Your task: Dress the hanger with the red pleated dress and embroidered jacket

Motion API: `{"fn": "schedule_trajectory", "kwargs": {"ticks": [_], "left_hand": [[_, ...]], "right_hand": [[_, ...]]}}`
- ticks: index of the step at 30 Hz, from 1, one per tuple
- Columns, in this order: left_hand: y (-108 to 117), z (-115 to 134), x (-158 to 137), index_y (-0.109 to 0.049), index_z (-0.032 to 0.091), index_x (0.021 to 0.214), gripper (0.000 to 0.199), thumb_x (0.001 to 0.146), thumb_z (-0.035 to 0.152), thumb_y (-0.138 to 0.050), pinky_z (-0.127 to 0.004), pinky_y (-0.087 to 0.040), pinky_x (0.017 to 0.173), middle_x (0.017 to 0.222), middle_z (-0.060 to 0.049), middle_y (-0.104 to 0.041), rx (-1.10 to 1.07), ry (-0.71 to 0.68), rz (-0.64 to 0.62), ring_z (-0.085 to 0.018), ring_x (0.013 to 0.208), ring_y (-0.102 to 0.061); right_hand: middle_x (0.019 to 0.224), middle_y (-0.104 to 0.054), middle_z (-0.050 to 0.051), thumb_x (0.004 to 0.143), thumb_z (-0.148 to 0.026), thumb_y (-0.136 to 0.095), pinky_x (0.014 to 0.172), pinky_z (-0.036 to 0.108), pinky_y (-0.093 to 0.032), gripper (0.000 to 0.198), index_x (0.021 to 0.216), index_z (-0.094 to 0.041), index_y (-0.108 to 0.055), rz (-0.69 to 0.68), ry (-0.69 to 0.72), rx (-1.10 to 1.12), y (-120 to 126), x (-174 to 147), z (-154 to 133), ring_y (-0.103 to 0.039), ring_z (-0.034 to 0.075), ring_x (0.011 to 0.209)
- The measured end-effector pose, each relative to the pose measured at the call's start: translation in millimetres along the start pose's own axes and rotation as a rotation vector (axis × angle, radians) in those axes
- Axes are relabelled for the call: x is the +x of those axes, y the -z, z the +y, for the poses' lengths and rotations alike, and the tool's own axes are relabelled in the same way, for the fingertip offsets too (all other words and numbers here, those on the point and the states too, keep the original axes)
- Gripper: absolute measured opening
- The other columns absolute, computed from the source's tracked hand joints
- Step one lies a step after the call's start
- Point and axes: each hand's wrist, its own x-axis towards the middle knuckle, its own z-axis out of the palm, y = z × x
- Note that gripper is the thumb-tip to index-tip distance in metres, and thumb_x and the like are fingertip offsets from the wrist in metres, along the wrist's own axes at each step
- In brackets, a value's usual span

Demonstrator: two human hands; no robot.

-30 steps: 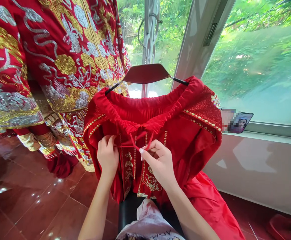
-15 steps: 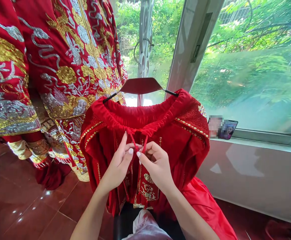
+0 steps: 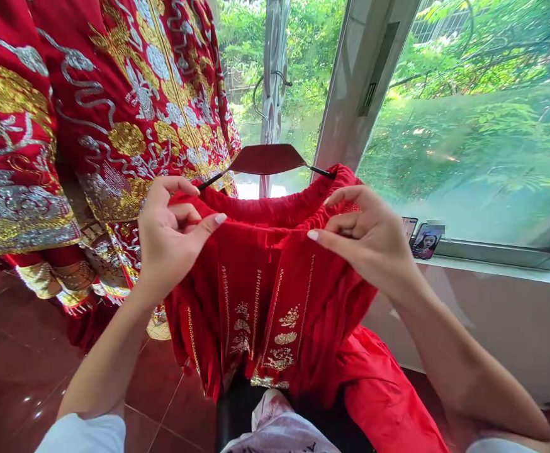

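A red velvet skirt (image 3: pixel 241 264) with gold embroidery hangs in front of me from a hanger (image 3: pixel 268 159) with a dark red middle piece. My left hand (image 3: pixel 168 233) pinches the gathered waistband (image 3: pixel 275 206) at its left side, thumb along the front edge. On the opposite side my right hand (image 3: pixel 367 233) grips the same band between thumb and fingers. Between the two hands the front edge runs nearly straight. A short bit of red drawstring (image 3: pixel 270 253) dangles at the front middle.
Red garments with gold and silver embroidery (image 3: pixel 128 138) hang at the left. Behind the hanger stands a metal post (image 3: pixel 275 94) before the window. Two phones, one of them this phone (image 3: pixel 426 241), lean on the sill at right. Bright red fabric (image 3: pixel 383 384) spreads at lower right.
My hands have let go of the drawstring at the front middle and moved apart, up to either side of the waistband. The front edge is now stretched straighter.
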Motion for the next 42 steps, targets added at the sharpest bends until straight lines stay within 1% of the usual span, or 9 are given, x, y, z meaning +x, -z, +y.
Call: {"fn": "schedule_trajectory", "kwargs": {"ticks": [9, 12, 16, 19, 23, 27, 30, 35, 42], "left_hand": [[37, -62, -4, -0.047, 0.022, 0.074, 0.021, 0.077, 0.028, -0.066, -0.023, -0.028, 0.045, 0.051, 0.009, -0.041, 0.405, 0.011, 0.163, -0.007, 0.042, -0.034], [38, -58, -14, -0.058, 0.021, 0.078, 0.014, 0.078, 0.033, -0.065, -0.023, -0.031, 0.048, 0.052, 0.007, -0.046, 0.640, -0.126, 0.082, -0.008, 0.044, -0.040], [43, -51, -16, -0.070, 0.025, 0.087, 0.017, 0.084, 0.039, -0.060, -0.024, -0.037, 0.056, 0.067, 0.000, -0.065, 0.830, -0.252, -0.180, -0.015, 0.062, -0.060], [41, -45, -14, -0.071, 0.022, 0.083, 0.025, 0.090, 0.033, -0.050, -0.027, -0.044, 0.065, 0.076, -0.003, -0.069, 0.790, -0.282, -0.304, -0.018, 0.072, -0.063], [27, -30, -16, -0.071, 0.019, 0.088, 0.022, 0.089, 0.025, -0.050, -0.029, -0.048, 0.078, 0.089, -0.005, -0.071, 0.617, -0.199, -0.200, -0.017, 0.081, -0.064], [15, -16, -17, -0.070, 0.020, 0.103, 0.025, 0.086, 0.025, -0.052, -0.024, -0.047, 0.057, 0.074, -0.001, -0.066, 0.368, 0.094, -0.224, -0.011, 0.057, -0.057], [5, -12, -12, -0.069, 0.019, 0.099, 0.022, 0.081, 0.022, -0.057, -0.021, -0.034, 0.045, 0.062, 0.003, -0.054, 0.192, 0.158, -0.216, -0.008, 0.048, -0.043], [-15, -10, -5, -0.062, 0.020, 0.079, 0.011, 0.072, 0.024, -0.069, -0.022, -0.024, 0.043, 0.052, 0.007, -0.033, 0.085, 0.091, -0.072, -0.007, 0.046, -0.027], [-14, -22, 2, -0.056, 0.019, 0.068, 0.015, 0.071, 0.021, -0.070, -0.022, -0.022, 0.043, 0.056, 0.005, -0.043, 0.077, 0.090, -0.039, -0.006, 0.048, -0.029]], "right_hand": [[0.043, -0.033, -0.010, 0.073, -0.034, -0.070, 0.046, 0.025, -0.019, 0.023, 0.087, -0.022, -0.057, 0.130, 0.007, -0.118, 22, 18, 59, -0.026, 0.007, 0.041], [0.042, -0.036, -0.009, 0.080, -0.034, -0.064, 0.049, 0.025, -0.024, 0.024, 0.100, -0.021, -0.067, 0.041, 0.108, -0.323, 13, 16, 55, -0.030, 0.008, 0.042], [0.064, -0.067, 0.001, 0.083, -0.032, -0.060, 0.054, 0.027, -0.037, 0.018, 0.082, -0.021, -0.074, -0.050, 0.193, -0.489, 11, 16, 43, -0.052, 0.012, 0.053], [0.077, -0.072, 0.004, 0.081, -0.025, -0.059, 0.061, 0.029, -0.044, 0.018, 0.073, -0.020, -0.074, -0.129, 0.217, -0.523, 11, 20, 38, -0.062, 0.016, 0.065], [0.064, -0.068, 0.004, 0.073, -0.017, -0.061, 0.056, 0.028, -0.044, 0.012, 0.064, -0.017, -0.069, -0.129, 0.087, -0.435, 5, 29, 38, -0.061, 0.016, 0.059], [0.058, -0.062, 0.001, 0.068, -0.010, -0.058, 0.050, 0.025, -0.040, 0.008, 0.071, -0.016, -0.062, -0.025, -0.150, -0.130, -4, 36, 39, -0.055, 0.011, 0.050], [0.052, -0.053, -0.003, 0.070, -0.009, -0.053, 0.046, 0.022, -0.033, 0.009, 0.073, -0.018, -0.054, 0.003, -0.225, 0.091, -12, 37, 33, -0.045, 0.007, 0.047], [0.046, -0.034, -0.009, 0.078, -0.032, -0.062, 0.045, 0.023, -0.019, 0.014, 0.077, -0.019, -0.056, 0.018, -0.106, 0.046, -25, 33, 26, -0.025, 0.005, 0.043], [0.040, -0.031, -0.010, 0.079, -0.032, -0.062, 0.048, 0.025, -0.020, 0.013, 0.081, -0.019, -0.064, -0.129, 0.020, -0.264, -8, 29, 28, -0.024, 0.007, 0.041]]}}
